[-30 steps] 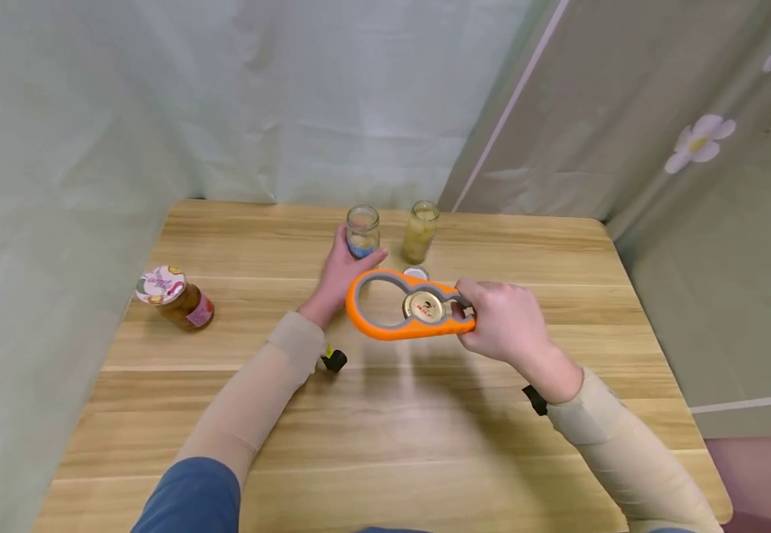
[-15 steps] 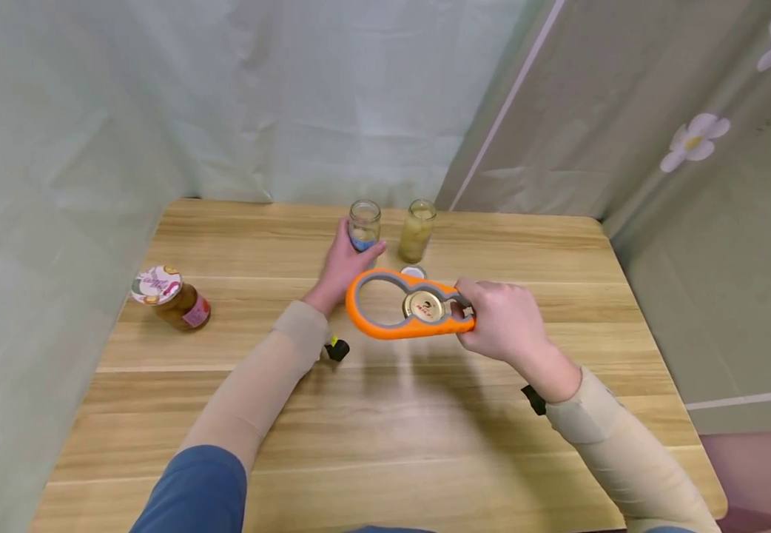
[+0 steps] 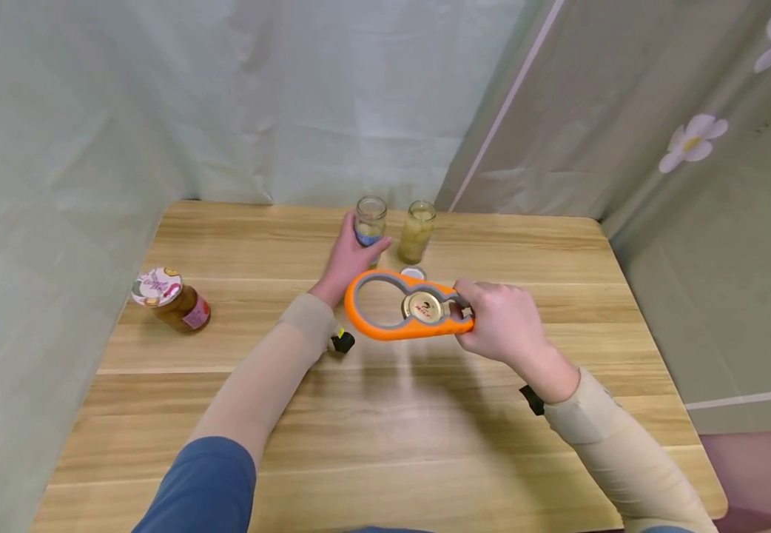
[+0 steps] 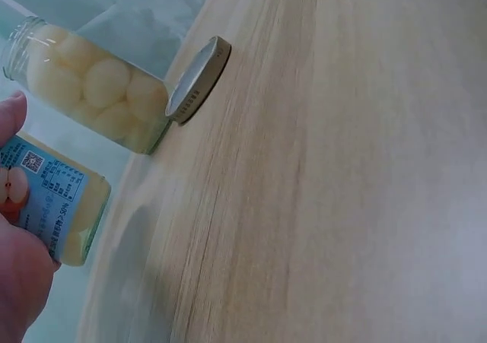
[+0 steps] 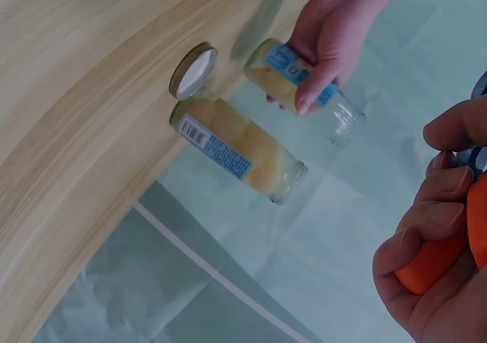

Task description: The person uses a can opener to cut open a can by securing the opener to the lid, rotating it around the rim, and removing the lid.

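In the head view, the left hand (image 3: 348,259) covers the lower part of the blue-labelled jar (image 3: 369,219). The orange jar opener (image 3: 395,314) hides most of a loose lid (image 3: 414,272) lying on the surface (image 3: 385,414). Print on the gold lid (image 3: 423,306) is too small to read. In the right wrist view, the right hand (image 5: 441,267) is cut off by the frame edge.

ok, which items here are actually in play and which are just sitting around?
In play:
left hand gripping the blue-label jar
right hand holding the orange opener, gold lid caught in it

Sitting around:
fruit jar
loose lid
brown jar
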